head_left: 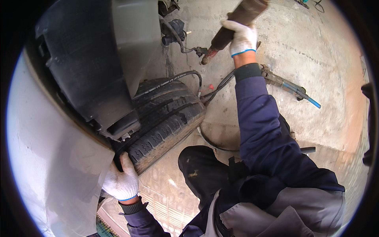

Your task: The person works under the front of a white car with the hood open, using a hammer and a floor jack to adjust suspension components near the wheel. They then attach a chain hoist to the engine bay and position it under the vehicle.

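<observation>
My right hand, in a white knit glove with a blue cuff, is closed around a dark brown cylindrical part. Its narrower, rusty-red end points down toward the left, and the upper end is smeared by motion. Low on the left, my gloved left hand lies between the vehicle's pale body panel and the end of a black tyre. The thumb is stretched up beside the tread. Most of that hand's fingers are hidden by the panel.
Black hoses run over and past the tyre. A metal tool with a blue handle lies on the concrete floor right of my forearm. Black trim overhangs the tyre. A black part with a cable is near the top.
</observation>
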Demonstrator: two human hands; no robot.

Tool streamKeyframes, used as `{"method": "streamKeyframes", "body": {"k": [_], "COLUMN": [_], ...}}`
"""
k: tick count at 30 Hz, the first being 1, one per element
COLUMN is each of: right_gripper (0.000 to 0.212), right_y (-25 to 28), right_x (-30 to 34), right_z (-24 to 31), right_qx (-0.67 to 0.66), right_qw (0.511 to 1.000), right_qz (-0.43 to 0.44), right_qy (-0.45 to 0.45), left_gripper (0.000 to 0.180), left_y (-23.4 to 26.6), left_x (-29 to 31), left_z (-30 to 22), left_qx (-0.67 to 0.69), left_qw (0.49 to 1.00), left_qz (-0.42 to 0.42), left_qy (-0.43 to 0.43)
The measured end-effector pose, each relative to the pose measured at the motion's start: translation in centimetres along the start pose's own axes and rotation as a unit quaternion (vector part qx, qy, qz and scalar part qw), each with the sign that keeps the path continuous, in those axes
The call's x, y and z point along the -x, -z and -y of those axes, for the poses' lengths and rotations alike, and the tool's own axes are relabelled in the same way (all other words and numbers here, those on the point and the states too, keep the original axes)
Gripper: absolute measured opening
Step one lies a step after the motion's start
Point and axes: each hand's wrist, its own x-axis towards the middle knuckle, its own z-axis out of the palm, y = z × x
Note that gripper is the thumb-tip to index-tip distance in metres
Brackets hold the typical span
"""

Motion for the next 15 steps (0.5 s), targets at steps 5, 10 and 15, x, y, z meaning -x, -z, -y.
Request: {"method": "streamKeyframes", "body": {"k": [5, 10, 15], "right_gripper": [0.066, 0.049, 0.030], "right_y": [-3.5, -7.2, -10.9], "right_x": [2.1, 3.8, 6.6], "right_z": [-2.9, -7.3, -9.2], "right_qx": [0.201, 0.359, 0.580], "right_qw": [0.977, 0.898, 0.739], "right_qz": [0.066, 0.196, 0.324], "right_qy": [0.029, 0.161, 0.113], "left_gripper": [0.040, 0.039, 0.042], "left_y": [0.0, -0.1, -0.3], "left_x": [-0.2, -0.2, -0.5], "left_z": [-0.2, -0.1, 0.0], "left_qx": [0.006, -0.019, -0.060], "left_qw": [1.000, 0.999, 0.994], "left_qz": [-0.003, 0.001, -0.016], "left_qy": [-0.006, -0.030, -0.087]}}
